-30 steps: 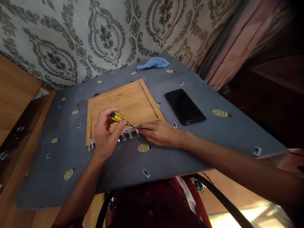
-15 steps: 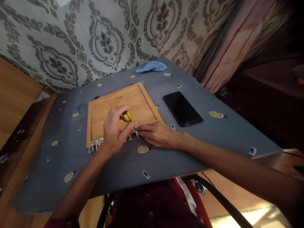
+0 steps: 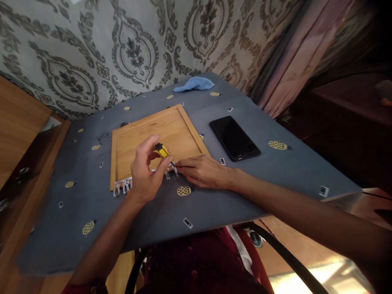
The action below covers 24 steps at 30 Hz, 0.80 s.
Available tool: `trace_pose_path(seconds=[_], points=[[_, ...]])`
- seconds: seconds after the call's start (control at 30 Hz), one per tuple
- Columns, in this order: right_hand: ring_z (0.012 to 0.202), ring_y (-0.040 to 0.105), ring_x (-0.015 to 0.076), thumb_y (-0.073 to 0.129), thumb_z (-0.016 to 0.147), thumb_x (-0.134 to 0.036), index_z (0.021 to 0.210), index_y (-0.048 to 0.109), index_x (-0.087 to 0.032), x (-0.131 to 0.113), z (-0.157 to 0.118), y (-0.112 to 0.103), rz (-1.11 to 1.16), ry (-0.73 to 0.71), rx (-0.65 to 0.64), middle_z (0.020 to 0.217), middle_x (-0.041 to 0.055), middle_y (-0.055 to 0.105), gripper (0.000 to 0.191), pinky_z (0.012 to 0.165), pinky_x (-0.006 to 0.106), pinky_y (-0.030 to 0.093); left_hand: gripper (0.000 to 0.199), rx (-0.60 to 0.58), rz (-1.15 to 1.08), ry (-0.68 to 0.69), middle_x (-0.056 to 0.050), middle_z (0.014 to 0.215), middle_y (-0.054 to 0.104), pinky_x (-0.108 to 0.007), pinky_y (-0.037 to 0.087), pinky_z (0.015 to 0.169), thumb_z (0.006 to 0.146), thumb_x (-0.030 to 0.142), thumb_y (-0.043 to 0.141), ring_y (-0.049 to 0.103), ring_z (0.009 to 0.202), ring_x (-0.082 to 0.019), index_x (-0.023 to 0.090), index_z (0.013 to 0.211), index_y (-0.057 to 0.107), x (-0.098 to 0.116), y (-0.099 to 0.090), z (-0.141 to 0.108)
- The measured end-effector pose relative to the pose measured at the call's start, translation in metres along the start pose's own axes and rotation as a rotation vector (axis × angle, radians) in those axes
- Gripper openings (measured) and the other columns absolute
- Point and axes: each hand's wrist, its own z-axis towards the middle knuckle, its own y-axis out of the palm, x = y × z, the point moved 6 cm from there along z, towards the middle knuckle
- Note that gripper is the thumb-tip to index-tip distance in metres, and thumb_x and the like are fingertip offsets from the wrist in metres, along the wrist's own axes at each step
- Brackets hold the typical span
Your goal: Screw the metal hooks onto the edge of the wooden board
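Note:
A yellow-and-black screwdriver (image 3: 162, 150) is gripped in my left hand (image 3: 145, 171), between thumb and fingers. It tilts, its tip pointing down at a metal hook rail (image 3: 123, 182) along the near edge of a framed wooden board (image 3: 153, 126). My right hand (image 3: 204, 171) lies low over the board's near right corner. Its fingers are pressed together, with the tips at the rail beside the screwdriver's tip. That hand covers the rail's right end, and my left hand hides its middle. Several hooks stick out past the board's edge.
Right of the board lies a black smartphone (image 3: 234, 138). A blue cloth (image 3: 195, 84) sits at the back by the patterned wall. Small dark items (image 3: 104, 137) lie left of the board on the grey tablecloth (image 3: 147, 228). A wooden cabinet (image 3: 21, 130) stands at the left.
The screwdriver's handle leans slightly further left, and my left fingers have shifted a little around it. My right hand stays in place at the rail. The camera view has moved slightly.

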Motion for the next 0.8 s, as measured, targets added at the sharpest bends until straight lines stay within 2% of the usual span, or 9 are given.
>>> trace_pose_path(seconds=[0.27, 0.4, 0.5, 0.63, 0.8], points=[[0.097, 0.062, 0.0203, 0.043, 0.097, -0.015, 0.116, 0.065, -0.010, -0.0019, 0.0002, -0.0021, 0.000, -0.037, 0.054, 0.115, 0.0107, 0.069, 0.030, 0.081, 0.035, 0.052, 0.045, -0.017, -0.076, -0.041, -0.004, 0.105, 0.065, -0.027, 0.061, 0.081, 0.090, 0.018, 0.064, 0.070, 0.093, -0.015, 0.027, 0.132, 0.048, 0.0023, 0.0023, 0.0007], [0.091, 0.056, 0.0211, 0.042, 0.097, -0.016, 0.114, 0.066, -0.011, -0.0018, 0.0014, -0.0055, 0.001, -0.058, 0.103, 0.109, 0.0095, 0.071, 0.030, 0.080, 0.036, 0.050, 0.047, -0.011, -0.054, -0.050, -0.003, 0.104, 0.064, -0.028, 0.060, 0.081, 0.089, 0.018, 0.066, 0.069, 0.094, -0.014, 0.027, 0.132, 0.048, 0.0006, 0.0013, -0.0004], [0.094, 0.052, 0.0225, 0.045, 0.096, -0.015, 0.112, 0.067, -0.012, -0.0015, 0.0014, -0.0077, 0.016, -0.079, 0.138, 0.108, 0.0085, 0.071, 0.028, 0.084, 0.037, 0.047, 0.051, 0.023, 0.011, -0.026, -0.003, 0.110, 0.062, -0.026, 0.059, 0.078, 0.084, 0.019, 0.072, 0.066, 0.093, -0.013, 0.028, 0.129, 0.050, -0.0001, -0.0015, -0.0003], [0.096, 0.052, 0.0242, 0.049, 0.094, -0.016, 0.115, 0.067, -0.012, -0.0012, 0.0012, -0.0066, 0.017, -0.092, 0.116, 0.111, 0.0082, 0.071, 0.027, 0.086, 0.039, 0.043, 0.053, 0.080, 0.058, 0.038, -0.001, 0.117, 0.058, -0.018, 0.058, 0.073, 0.080, 0.016, 0.075, 0.063, 0.091, -0.009, 0.030, 0.127, 0.055, 0.0044, -0.0030, 0.0018], [0.098, 0.052, 0.0237, 0.045, 0.097, -0.017, 0.118, 0.065, -0.013, 0.0001, 0.0020, -0.0040, 0.006, -0.059, 0.061, 0.111, 0.0088, 0.070, 0.029, 0.087, 0.038, 0.041, 0.052, 0.086, 0.040, 0.038, -0.001, 0.117, 0.056, -0.019, 0.060, 0.073, 0.083, 0.016, 0.073, 0.065, 0.087, -0.009, 0.030, 0.130, 0.055, 0.0068, -0.0005, 0.0030]])
